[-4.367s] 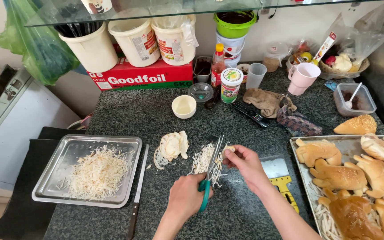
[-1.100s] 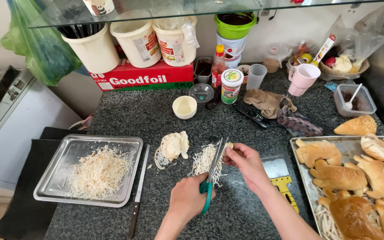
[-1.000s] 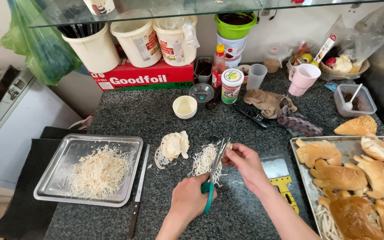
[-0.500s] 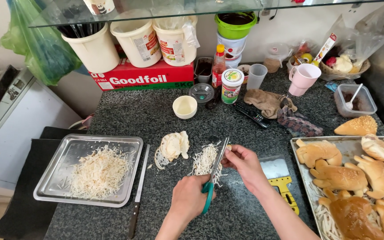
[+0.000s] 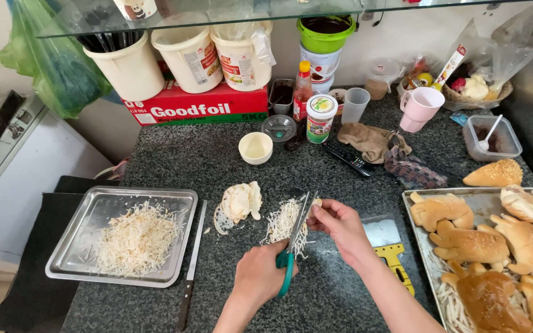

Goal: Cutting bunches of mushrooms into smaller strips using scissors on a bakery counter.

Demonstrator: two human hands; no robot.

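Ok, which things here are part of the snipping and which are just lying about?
In use: scissors in left hand; strip pinched by right hand; shred pile; tray of shreds.
Lying about: knife, scraper, remote, pink mug.

Speckled granite counter (image 5: 155, 166), glass shelf (image 5: 217, 13) (above), pale wall (image 5: 347, 46)

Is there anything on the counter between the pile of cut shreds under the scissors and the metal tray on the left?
Yes. Between the shred pile and the metal tray lie a pale uncut lump and a knife, which lies lengthwise just off the tray's right edge. The left hand holds the scissors; the right hand pinches a small piece.
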